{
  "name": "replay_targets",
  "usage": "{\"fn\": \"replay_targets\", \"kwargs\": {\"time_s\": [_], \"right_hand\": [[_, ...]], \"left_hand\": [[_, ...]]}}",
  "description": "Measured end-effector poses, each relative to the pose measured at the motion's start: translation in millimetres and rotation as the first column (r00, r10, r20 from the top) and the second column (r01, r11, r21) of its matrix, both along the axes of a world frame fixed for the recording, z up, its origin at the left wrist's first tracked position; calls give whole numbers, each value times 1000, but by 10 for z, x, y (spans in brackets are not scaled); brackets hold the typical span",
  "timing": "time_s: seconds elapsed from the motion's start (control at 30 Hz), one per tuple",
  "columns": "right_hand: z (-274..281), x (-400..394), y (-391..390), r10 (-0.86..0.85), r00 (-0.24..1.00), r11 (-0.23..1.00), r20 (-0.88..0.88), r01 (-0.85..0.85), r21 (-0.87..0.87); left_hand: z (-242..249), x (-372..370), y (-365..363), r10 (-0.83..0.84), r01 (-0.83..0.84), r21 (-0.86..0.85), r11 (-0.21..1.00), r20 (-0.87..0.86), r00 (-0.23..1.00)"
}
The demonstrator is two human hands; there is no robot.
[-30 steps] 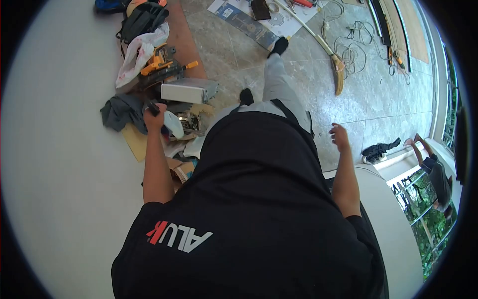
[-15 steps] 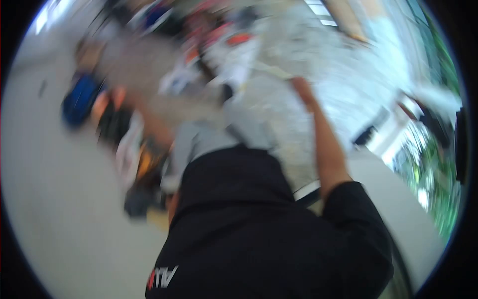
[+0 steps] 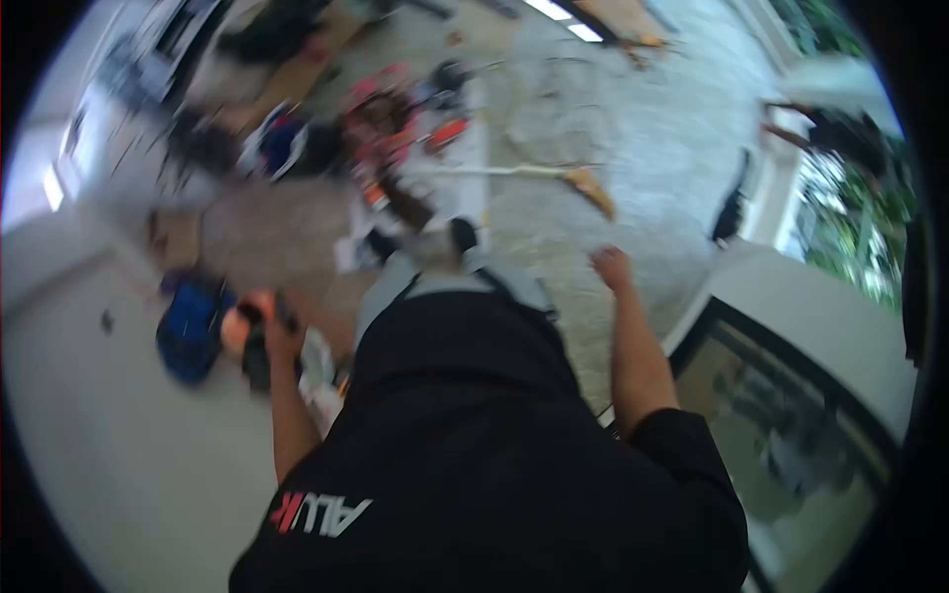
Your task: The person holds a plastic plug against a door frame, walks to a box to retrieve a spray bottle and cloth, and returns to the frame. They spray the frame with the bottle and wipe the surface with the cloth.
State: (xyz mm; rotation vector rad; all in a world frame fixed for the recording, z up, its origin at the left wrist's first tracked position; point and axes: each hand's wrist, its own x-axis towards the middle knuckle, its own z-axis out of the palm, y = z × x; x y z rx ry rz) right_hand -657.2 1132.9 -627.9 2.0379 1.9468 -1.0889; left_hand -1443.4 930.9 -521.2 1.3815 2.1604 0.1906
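Note:
My left hand [image 3: 284, 339] is at the left, in front of the bags on the floor. Its fingers are closed around a small dark object [image 3: 287, 312], too blurred to name. My right hand [image 3: 610, 267] hangs over the pale floor on the right, and nothing shows in it. Its fingers are too smeared to read. Beyond it lies a broom-like thing with a long pale handle [image 3: 494, 171] and a yellowish head [image 3: 590, 191], apart from the hand.
A blue backpack [image 3: 191, 326] and an orange round item [image 3: 247, 318] stand by the left wall. Ahead lie a pink-red heap [image 3: 381, 114] and a white sheet [image 3: 473, 203]. On the right are a dark-framed glass panel [image 3: 791, 425] and another person [image 3: 845, 138] by greenery.
My view has swung round and is less blurred. My left hand has come into view with the dark object. My right hand now appears lower, apart from the pale handle.

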Motion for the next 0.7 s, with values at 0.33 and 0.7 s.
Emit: {"fn": "replay_targets", "kwargs": {"time_s": [0.33,0.7], "right_hand": [[703,-629,-1551,-397,853,761,340,513,-398],[1157,-2182,1258,-234,943,966,-238,198,-164]], "left_hand": [[47,-684,672,308,-349,-17,937,512,802],[367,-15,-224,569,-291,-675,678,232,789]]}}
